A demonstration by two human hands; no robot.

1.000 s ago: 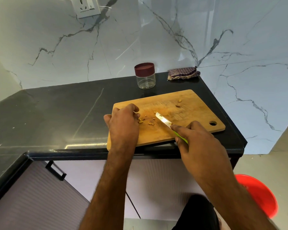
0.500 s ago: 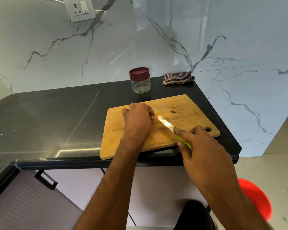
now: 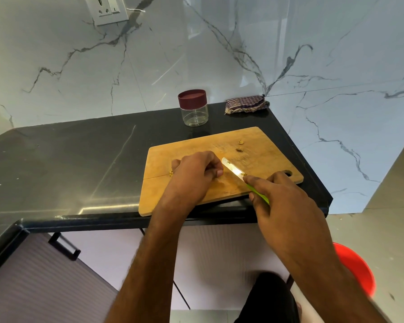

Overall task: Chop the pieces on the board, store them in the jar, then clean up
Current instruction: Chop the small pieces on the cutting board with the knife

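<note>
A wooden chopping board (image 3: 268, 159) lies at the front right of the black counter (image 3: 79, 159). My left hand (image 3: 194, 176) rests on the board's middle, its fingers curled over the small chopped pieces, which it mostly hides. One crumb (image 3: 170, 174) shows at its left side. My right hand (image 3: 280, 199) grips the green handle of a knife (image 3: 233, 170), whose blade lies flat on the board just right of my left thumb. Two loose pieces (image 3: 240, 145) sit further back on the board. The clear jar (image 3: 194, 110) stands behind the board with its maroon lid on.
A folded checked cloth (image 3: 246, 104) lies in the back right corner against the marble wall. The board's front edge overhangs the counter edge slightly. A red bucket (image 3: 357, 266) stands on the floor at the right. A wall socket (image 3: 107, 8) is at the upper left.
My left hand has slid right and forward over the chopped pieces and its fingers have curled in. The knife has barely shifted. The camera has tilted a little.
</note>
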